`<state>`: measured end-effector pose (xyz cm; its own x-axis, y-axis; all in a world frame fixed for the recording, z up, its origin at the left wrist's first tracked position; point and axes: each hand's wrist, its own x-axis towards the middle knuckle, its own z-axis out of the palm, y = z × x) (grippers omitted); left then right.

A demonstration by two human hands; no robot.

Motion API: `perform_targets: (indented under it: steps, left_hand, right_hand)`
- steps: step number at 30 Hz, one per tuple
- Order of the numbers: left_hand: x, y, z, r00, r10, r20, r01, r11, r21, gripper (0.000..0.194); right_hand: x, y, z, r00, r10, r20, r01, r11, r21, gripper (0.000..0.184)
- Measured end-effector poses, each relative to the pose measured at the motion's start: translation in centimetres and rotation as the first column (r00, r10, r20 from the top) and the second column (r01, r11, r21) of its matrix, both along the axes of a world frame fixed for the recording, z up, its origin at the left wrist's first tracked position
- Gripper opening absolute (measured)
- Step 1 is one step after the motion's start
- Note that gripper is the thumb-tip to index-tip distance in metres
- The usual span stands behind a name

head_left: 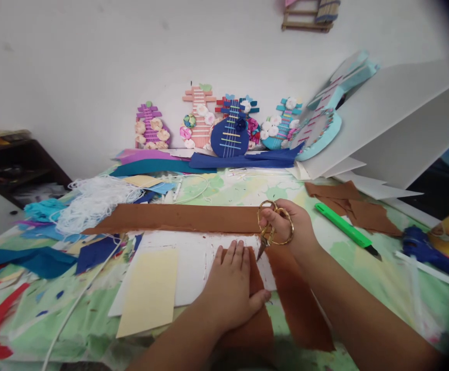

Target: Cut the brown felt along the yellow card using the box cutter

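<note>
My left hand [232,288] lies flat, fingers stretched out, on a strip of brown paper [253,332] near the front of the table. My right hand [292,224] grips gold-handled scissors [268,232], their blades pointing down beside the strip's edge. Right of the blades runs another brown strip [301,304] with a rough edge. Beneath the left hand is a white board [189,278], partly covered. A long brown strip [181,217] lies across behind it, and a pale yellow sheet [150,288] rests on the board's left side.
A green utility knife [344,226], brown scraps [355,206] and a blue glue gun [429,252] lie at right. White cord [96,201] is heaped at left among coloured scraps. Small decorated lutes, including a dark blue one [230,131], stand against the wall.
</note>
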<state>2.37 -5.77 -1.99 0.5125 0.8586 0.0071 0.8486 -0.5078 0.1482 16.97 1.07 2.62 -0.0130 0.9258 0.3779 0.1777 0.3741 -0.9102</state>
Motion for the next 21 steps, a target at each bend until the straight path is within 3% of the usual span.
perform_targets:
  steps: [5,10,17,21]
  left_hand:
    - [-0.1,0.0,0.0,1.0,0.001,0.006,-0.001,1.0,-0.007,0.079]
    - [-0.1,0.0,-0.1,1.0,0.006,0.02,-0.006,1.0,-0.01,0.079]
    - [-0.1,-0.1,0.2,0.999,0.012,0.034,-0.012,1.0,-0.021,0.078]
    - [-0.3,-0.2,0.4,0.999,0.019,0.04,-0.018,1.0,-0.022,0.076]
  right_hand:
    - [0.2,-0.1,0.9,0.999,-0.035,0.029,0.035,0.999,0.017,0.028]
    - [1.4,0.0,1.2,0.992,-0.102,-0.073,0.114,0.977,0.178,0.038]
    - [1.9,1.0,0.4,0.966,0.172,-0.191,-0.138,0.974,0.178,0.062]
    - [0.9,1.5,-0.2,0.945,0.239,-0.225,-0.196,0.96,0.199,0.064]
